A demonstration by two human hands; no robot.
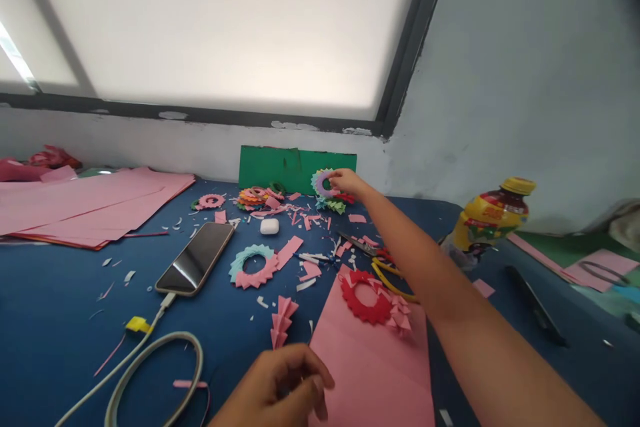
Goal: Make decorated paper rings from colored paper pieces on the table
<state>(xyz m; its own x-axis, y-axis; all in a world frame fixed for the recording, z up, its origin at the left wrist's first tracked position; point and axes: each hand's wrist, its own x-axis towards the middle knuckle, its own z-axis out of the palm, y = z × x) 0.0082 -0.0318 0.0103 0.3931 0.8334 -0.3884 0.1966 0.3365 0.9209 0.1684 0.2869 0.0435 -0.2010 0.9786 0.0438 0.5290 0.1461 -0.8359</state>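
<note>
My right hand reaches to the back of the table, its fingers closed on the edge of a folded-paper ring in lilac and pale blue. The ring is tilted up over a small green and teal folded-paper piece. My left hand is at the near edge with loosely curled fingers and nothing visible in them. Just beyond it lies a pink folded-paper strip. To its right, a red and pink paper ring rests on a pink sheet. Farther back lies a blue and pink ring.
A phone with a white cable and pink paper sheets lie left. A white earphone case, scissors and paper scraps are central. A drink bottle and black pen are right. Green card leans at the wall.
</note>
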